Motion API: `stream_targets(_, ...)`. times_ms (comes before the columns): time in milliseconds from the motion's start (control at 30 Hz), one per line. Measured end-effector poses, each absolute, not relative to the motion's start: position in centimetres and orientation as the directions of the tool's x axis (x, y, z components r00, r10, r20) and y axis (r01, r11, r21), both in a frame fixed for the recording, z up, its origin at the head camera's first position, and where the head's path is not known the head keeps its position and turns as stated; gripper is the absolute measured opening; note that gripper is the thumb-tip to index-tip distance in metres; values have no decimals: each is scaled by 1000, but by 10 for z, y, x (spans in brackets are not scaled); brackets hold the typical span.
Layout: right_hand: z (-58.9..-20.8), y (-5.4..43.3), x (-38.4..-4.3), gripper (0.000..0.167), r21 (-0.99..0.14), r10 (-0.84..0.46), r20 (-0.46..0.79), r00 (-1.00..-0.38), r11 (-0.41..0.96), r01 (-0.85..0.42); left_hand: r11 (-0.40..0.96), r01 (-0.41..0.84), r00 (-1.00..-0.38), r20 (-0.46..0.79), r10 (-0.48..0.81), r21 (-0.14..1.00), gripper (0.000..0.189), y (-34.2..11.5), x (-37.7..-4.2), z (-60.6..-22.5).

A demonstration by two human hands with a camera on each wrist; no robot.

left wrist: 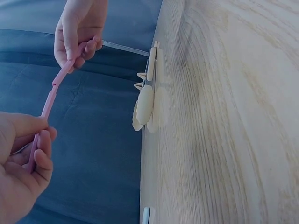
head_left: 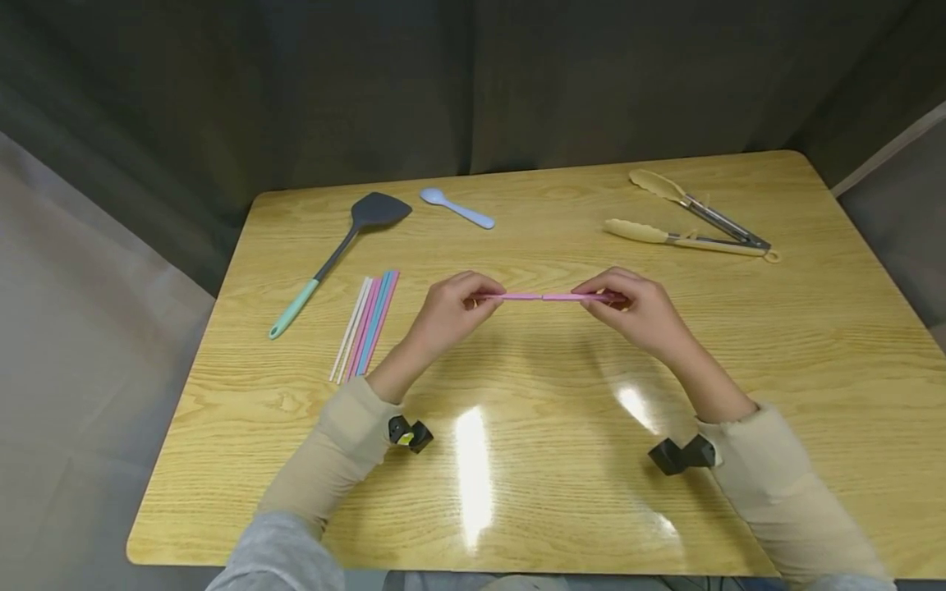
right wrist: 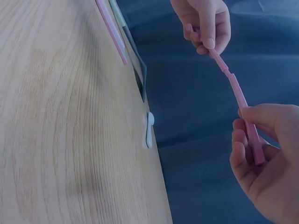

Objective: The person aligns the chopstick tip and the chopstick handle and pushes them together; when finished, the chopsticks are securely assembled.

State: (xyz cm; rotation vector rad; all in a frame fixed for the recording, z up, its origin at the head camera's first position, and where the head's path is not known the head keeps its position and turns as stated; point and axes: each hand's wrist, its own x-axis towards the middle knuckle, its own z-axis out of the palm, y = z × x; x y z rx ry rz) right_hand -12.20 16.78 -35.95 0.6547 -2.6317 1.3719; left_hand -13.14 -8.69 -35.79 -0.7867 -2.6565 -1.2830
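A slim pink chopstick (head_left: 523, 295) is held up level over the table, parted near its middle into two pieces whose ends meet at a small notch. My left hand (head_left: 456, 302) pinches the left piece between thumb and fingers. On the other side, my right hand (head_left: 630, 305) grips the right piece (right wrist: 239, 91) the same way. The wrist views show the two pieces at a slight angle to each other, with the outer ends running into the palms. To the left of my left hand lie several chopsticks (head_left: 367, 328) in white, pink and blue, side by side.
A spatula (head_left: 379, 211) with a dark head and mint handle lies at the back left. Near the back edge is a light blue spoon (head_left: 458, 208). Cream-tipped tongs (head_left: 709, 226) lie spread at the back right of the wooden table (head_left: 547, 492). Dark curtains (head_left: 473, 82) hang behind.
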Motion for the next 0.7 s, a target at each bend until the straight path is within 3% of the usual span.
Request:
stream_targets(267,-360,166,-121,13,-753,-328,307,-893,490,-439,537,553,-828,353,434,637,11,-85,-128,-355)
stream_targets(700,-361,165,-121,15,-845,-310,289,-906,363,-393,466,568,-817,400,415,678,8,-82,-126,-356)
